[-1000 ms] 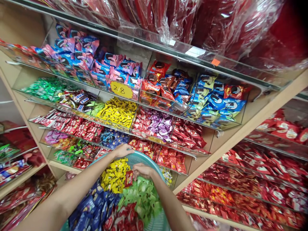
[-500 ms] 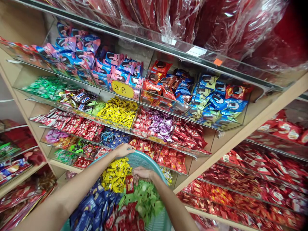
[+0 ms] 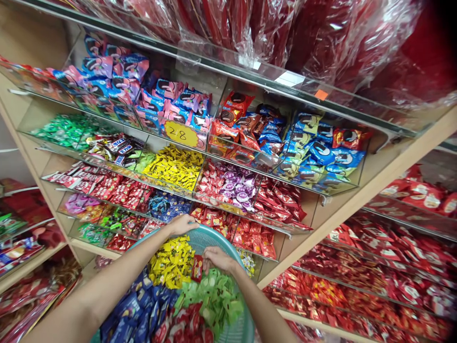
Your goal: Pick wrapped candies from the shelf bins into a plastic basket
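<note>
And here's the small glossy red packet point(image 3: 197, 267), up at the right hand point(image 3: 214, 259), its edge pinched by curled fingers, above the sweets in the round teal plastic basket point(image 3: 243, 297). Over on the far rim, the left hand point(image 3: 183, 224) has its fingers hooked round the basket's edge. The packet looks flat and roughly rectangular, with paler markings too small to read. Just beside it, yellow-wrapped sweets point(image 3: 171, 262); below, pale green packets point(image 3: 216, 297); nearer the wearer, dark blue wrappers point(image 3: 134, 309) and red-and-white sweets point(image 3: 185, 325). Up on the glass-fronted shelves point(image 3: 200, 151), the yellow scalloped tag point(image 3: 181, 134) reads "28" in dark handwriting! To its left, dark brown bar wrappers point(image 3: 119, 147) show white and blue lettering, tilted and hard to read.
</note>
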A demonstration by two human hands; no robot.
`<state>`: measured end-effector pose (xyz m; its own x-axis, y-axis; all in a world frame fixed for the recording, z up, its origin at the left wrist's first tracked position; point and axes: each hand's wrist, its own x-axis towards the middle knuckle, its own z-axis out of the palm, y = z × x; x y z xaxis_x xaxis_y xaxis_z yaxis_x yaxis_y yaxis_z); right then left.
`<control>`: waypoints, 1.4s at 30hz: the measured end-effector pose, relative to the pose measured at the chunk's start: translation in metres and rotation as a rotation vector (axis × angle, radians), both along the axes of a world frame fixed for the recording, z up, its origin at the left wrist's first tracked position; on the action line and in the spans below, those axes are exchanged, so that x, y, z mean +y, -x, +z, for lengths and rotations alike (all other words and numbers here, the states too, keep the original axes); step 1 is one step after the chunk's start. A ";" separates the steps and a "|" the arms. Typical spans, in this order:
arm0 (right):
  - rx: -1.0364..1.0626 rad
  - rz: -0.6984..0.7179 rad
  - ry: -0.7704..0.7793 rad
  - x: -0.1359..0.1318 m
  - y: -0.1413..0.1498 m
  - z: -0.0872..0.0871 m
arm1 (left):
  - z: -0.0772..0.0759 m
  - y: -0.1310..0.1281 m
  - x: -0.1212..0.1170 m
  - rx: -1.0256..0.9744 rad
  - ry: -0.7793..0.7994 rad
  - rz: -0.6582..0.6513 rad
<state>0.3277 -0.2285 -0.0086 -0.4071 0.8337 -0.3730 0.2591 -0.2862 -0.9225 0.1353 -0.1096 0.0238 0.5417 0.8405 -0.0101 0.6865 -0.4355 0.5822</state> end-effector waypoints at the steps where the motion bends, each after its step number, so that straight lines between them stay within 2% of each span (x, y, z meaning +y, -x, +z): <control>1: -0.009 -0.025 -0.026 0.000 -0.003 0.002 | -0.001 0.000 0.000 -0.002 -0.001 -0.001; 4: -0.058 -0.092 -0.116 0.004 -0.009 0.004 | -0.002 0.000 0.001 -0.008 -0.005 -0.003; 7: -0.146 -0.115 -0.218 0.008 -0.011 -0.002 | -0.003 0.000 0.002 -0.015 0.001 0.002; 13: -0.315 -0.092 -0.397 0.012 -0.014 -0.017 | -0.002 0.000 0.001 -0.024 0.012 -0.001; 18: -0.388 -0.030 -0.438 0.014 -0.017 -0.015 | -0.003 0.000 0.001 -0.028 0.003 0.013; 23: -0.549 0.020 -0.449 0.011 -0.012 -0.005 | 0.001 0.000 -0.002 -0.004 0.016 0.014; 31: -0.995 -0.159 -0.590 0.008 0.013 0.025 | 0.002 -0.001 -0.001 0.041 -0.021 -0.008; 37: -1.135 -0.208 -0.703 0.040 -0.009 0.055 | 0.006 0.000 -0.005 0.044 0.013 0.017; 42: -1.212 -0.095 -0.774 0.069 -0.023 0.063 | 0.007 0.001 -0.007 0.054 0.015 0.022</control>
<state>0.3507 -0.1593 0.0547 -0.1054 0.9886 0.1076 0.9901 0.1144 -0.0808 0.1345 -0.1167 0.0311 0.5218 0.8515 -0.0514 0.7265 -0.4120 0.5500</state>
